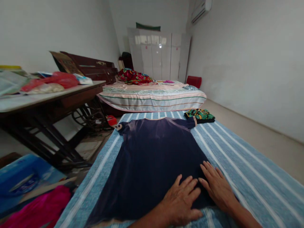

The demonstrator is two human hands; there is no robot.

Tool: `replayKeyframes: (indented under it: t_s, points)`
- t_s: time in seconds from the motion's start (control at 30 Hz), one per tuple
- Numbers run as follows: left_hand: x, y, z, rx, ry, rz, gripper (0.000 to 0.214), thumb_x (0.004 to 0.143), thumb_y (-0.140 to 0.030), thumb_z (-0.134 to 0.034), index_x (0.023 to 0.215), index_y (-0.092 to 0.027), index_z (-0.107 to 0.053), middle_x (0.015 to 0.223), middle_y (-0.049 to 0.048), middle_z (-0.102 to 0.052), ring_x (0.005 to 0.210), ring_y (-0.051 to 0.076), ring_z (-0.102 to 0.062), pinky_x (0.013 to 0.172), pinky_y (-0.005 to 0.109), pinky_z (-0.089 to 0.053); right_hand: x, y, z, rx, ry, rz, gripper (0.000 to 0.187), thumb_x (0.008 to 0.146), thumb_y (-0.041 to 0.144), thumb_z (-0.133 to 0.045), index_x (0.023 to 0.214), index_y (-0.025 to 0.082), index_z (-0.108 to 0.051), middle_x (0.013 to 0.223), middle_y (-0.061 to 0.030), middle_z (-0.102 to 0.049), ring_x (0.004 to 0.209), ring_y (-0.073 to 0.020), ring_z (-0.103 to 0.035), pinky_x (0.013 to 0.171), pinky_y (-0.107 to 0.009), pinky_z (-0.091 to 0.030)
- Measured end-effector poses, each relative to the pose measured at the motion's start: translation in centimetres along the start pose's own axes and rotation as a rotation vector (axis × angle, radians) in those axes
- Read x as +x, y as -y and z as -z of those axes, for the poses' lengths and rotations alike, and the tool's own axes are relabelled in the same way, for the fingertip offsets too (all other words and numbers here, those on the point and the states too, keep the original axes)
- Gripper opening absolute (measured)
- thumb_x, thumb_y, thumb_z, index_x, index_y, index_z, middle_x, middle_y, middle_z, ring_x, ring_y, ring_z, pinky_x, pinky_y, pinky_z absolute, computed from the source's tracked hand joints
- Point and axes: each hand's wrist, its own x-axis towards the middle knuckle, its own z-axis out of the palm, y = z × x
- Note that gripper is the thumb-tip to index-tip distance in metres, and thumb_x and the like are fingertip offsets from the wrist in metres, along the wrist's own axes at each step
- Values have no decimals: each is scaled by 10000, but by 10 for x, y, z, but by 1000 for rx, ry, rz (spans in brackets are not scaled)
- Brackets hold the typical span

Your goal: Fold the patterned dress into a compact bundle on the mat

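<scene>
A dark navy short-sleeved shirt [152, 158] lies spread out on a blue striped bedsheet [228, 152], its neckline towards the far end and its hem towards me. My left hand [181, 196] rests on the lower right part of the shirt, palm down with fingers apart. Beside it, my right hand [216, 183] lies flat along the shirt's right edge, its fingers spread too. Neither hand grips the cloth. The left sleeve end looks slightly turned up.
Folded clothes [199, 115], green-patterned on black, sit by the shirt's right sleeve. A sewing machine table [78, 91] with bags on top stands left. At lower left are a blue box [28, 177] and pink cloth [45, 205]. Another bed [152, 98] stands beyond.
</scene>
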Motion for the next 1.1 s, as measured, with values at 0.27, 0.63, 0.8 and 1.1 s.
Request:
replayKeyframes:
  t_s: [0.27,0.63,0.8,1.1]
  points:
    - [-3,-6,0,38,-50,-15,632,860,-585,-363,1340,-172,-366,1415,122,-393,1363,243,-225,1111,511,-128,-6,-6,-15,54,58,53,519,889,481,-355,1300,196,-495,1406,-76,-394,1292,-257,-357,1034,-451,-342]
    - [-3,2,-12,228,-119,-75,567,891,-536,-334,1261,-118,-435,1366,141,-450,1315,256,-322,1069,492,-251,-34,-13,-18,132,-123,305,378,854,375,-515,1205,252,-579,1307,-73,-521,1178,-268,-501,914,-434,-480]
    - [-5,0,-14,298,-143,-76,501,918,-453,-309,1248,-101,-446,1373,142,-443,1323,243,-307,1076,470,-248,-40,-8,-7,140,-231,519,454,794,366,-580,1225,225,-557,1261,-100,-559,1124,-260,-549,861,-369,-515]
    - [3,8,-17,178,-194,-35,312,926,-280,-327,1088,-158,-564,1300,99,-532,1260,217,-411,1073,467,-257,-33,10,30,97,-25,493,488,735,48,-425,1181,186,-567,1246,-104,-572,1166,-237,-513,929,-402,-458]
